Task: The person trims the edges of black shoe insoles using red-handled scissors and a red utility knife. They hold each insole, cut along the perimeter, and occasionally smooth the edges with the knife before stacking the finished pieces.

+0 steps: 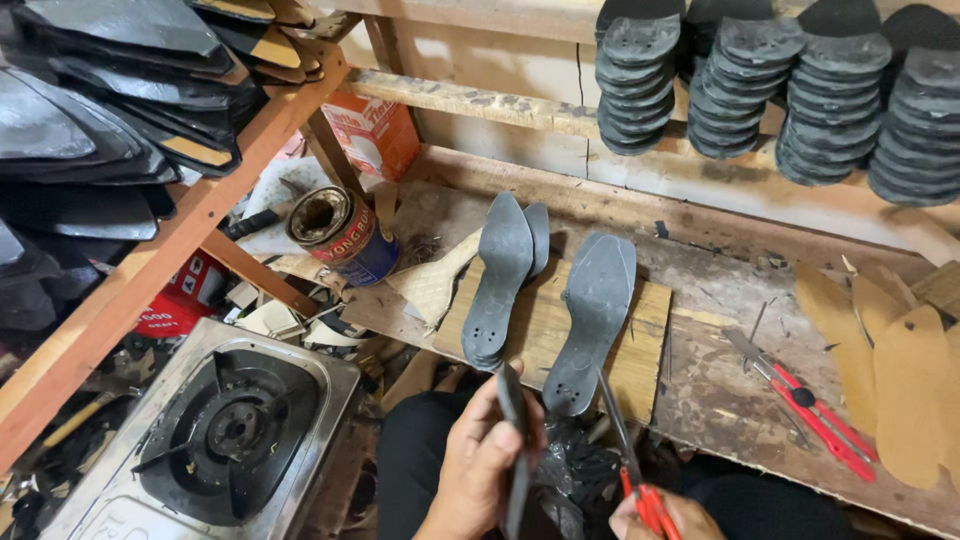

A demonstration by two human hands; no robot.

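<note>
Sole point(513, 440) edge-on, left hand point(478, 468) fingers clasping it, right hand point(660, 515) gripping scissors point(632, 470)

Two soles point(545, 300) lie on a board point(650, 330), tin point(345, 235) left, probably cutters point(810, 405) right.

Landmark: wooden board point(640, 330) on workbench. On board: two stacks of grey shoe soles point(598, 310). Left of board: open glue can point(345, 235); beyond can, orange carton point(375, 130). Lower left: single-burner gas stove point(225, 430). Right: red-handled cutter point(815, 405), tan insoles point(905, 390). Above, on shelf: stacked dark heel pieces point(780, 85).
</note>
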